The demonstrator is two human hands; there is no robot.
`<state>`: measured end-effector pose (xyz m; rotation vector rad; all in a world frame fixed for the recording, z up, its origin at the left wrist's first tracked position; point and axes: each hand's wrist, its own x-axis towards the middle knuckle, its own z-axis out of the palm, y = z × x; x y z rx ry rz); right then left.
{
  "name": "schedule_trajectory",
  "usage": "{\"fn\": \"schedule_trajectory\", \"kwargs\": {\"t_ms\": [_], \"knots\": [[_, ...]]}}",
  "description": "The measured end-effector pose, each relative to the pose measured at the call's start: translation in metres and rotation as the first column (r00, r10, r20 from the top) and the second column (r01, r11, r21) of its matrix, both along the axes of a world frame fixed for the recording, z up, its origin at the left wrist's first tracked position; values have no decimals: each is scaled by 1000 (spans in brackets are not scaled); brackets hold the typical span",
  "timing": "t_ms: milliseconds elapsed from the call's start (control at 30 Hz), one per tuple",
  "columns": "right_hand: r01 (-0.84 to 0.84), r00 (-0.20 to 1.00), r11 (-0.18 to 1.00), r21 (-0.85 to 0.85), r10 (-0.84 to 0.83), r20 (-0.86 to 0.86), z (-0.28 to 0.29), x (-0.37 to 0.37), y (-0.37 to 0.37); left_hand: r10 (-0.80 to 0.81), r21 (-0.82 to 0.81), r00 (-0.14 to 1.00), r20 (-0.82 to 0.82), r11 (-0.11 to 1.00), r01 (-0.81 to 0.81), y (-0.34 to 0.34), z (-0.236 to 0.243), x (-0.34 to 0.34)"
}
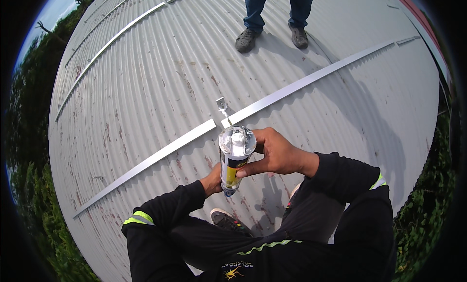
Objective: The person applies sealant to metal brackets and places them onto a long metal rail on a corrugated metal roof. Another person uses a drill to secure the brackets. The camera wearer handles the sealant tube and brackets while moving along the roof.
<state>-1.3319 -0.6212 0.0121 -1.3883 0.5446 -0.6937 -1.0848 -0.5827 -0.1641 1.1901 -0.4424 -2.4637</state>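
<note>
A sealant cartridge (236, 158) with a black, yellow and white label stands roughly upright between my hands. White sealant is smeared over its grey top end, and a nozzle points up there. My right hand (279, 153) is closed round its upper right side, with the thumb across the label. My left hand (212, 180) grips lower down on the left, its fingers mostly hidden behind the tube. Just beyond the cartridge, a small metal L-bracket (221, 103) sits on the roof beside the gap between two aluminium rails.
One aluminium rail (151, 160) runs to the lower left, the other rail (311, 77) to the upper right. Corrugated roofing (121, 102) with peeling paint lies underfoot. A person in jeans (254, 12) stands ahead. Another rail (114, 38) lies far left; trees border the roof.
</note>
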Motion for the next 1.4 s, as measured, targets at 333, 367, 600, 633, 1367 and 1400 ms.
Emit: {"fn": "schedule_trajectory", "kwargs": {"t_ms": [333, 367, 600, 633, 1367, 1400], "knots": [[151, 902, 982, 117, -185, 390, 15, -10, 3, 167, 54, 981, 98, 983, -173, 5, -4, -5], [190, 906, 976, 104, -215, 365, 17, -15, 2, 181, 52, 975, 128, 981, -189, 4, -5, -5], [414, 897, 910, 18, -411, 164, 33, -26, 12, 191, 129, 966, 172, 968, -215, 1, -2, 0], [424, 898, 905, -39, -414, 152, 35, -26, 14, 198, 135, 966, 169, 966, -222, 1, 0, 0], [470, 856, 878, -93, -428, 288, 41, -29, 28, 202, 45, 949, 243, 975, -219, 0, 20, -8], [452, 855, 888, -88, -402, 328, 40, -28, 26, 203, 31, 950, 239, 976, -216, 0, 22, -8]]}}
